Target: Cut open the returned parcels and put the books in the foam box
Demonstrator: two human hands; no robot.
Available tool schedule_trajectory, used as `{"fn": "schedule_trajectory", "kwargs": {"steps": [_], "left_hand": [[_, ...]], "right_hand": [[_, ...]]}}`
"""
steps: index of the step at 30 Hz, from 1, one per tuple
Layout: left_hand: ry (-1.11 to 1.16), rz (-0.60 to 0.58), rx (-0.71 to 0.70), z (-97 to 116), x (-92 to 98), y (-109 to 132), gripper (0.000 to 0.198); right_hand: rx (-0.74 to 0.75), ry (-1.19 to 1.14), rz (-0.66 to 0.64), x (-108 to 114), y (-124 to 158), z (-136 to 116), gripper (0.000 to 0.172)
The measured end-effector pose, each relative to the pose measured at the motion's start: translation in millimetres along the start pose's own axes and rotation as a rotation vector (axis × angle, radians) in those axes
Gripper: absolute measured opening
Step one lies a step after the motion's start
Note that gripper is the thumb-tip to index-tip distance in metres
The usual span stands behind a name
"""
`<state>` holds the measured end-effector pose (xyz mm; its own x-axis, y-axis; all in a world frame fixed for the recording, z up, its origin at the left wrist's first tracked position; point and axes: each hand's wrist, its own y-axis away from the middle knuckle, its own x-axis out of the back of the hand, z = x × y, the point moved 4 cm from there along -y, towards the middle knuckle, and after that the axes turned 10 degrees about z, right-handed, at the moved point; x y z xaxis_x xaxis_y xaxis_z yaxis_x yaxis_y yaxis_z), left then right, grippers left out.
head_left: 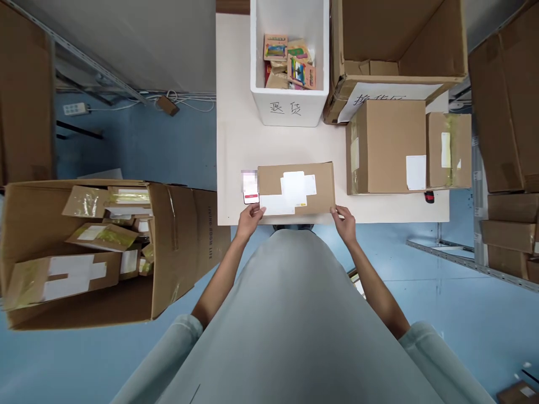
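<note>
"Cardboard parcel point(296, 189), where does it lie?"

"Flat on the table point(236, 146), at the near edge, straight ahead of the person at 12 o'clock. White labels cover much of its top."

"And the hands?"

"The left hand point(249, 217) has its grip pinched on the near corner at the parcel's 7 o'clock. The right hand point(345, 220) has its grip closed on the near corner at 5 o'clock. Both forearms reach in from below."

"Anything touching the parcel?"

"A phone point(250, 188) lies just beside its short side at 9 o'clock, screen up, right above the left fingertips."

"Farther back?"

"At the parcel's 12 o'clock stands a white bin point(289, 106) with handwriting on its front wall and colourful packs inside. At 1 o'clock sits an open cardboard box point(400, 33). At 3 o'clock is a closed carton point(387, 146), with a smaller carton point(448, 148) touching its far side."

"Off the table?"

"At 9 o'clock, on the blue floor, a large open box point(181, 241) holds more labelled flat parcels."
</note>
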<state>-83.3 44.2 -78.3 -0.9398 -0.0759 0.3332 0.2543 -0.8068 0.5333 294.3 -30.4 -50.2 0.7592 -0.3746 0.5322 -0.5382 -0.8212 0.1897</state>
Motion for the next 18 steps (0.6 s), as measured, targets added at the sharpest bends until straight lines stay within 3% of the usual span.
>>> {"fn": "schedule_trajectory", "kwargs": {"steps": [5, 12, 18], "left_hand": [[-0.06, -0.033, -0.042, -6.4, 5.2, 13.4, 0.06], [-0.006, -0.222, 0.084, -44.5, 18.8, 41.8, 0.094], [0.06, -0.242, 0.102, -61.7, 15.0, 51.4, 0.101]], "right_hand": [[-0.121, -0.1, -0.029, 6.8, 16.8, 23.1, 0.073], [-0.244, -0.085, -0.094, 22.9, 62.3, 52.4, 0.077], [-0.267, -0.09, -0.116, 22.1, 70.9, 63.3, 0.079]]}}
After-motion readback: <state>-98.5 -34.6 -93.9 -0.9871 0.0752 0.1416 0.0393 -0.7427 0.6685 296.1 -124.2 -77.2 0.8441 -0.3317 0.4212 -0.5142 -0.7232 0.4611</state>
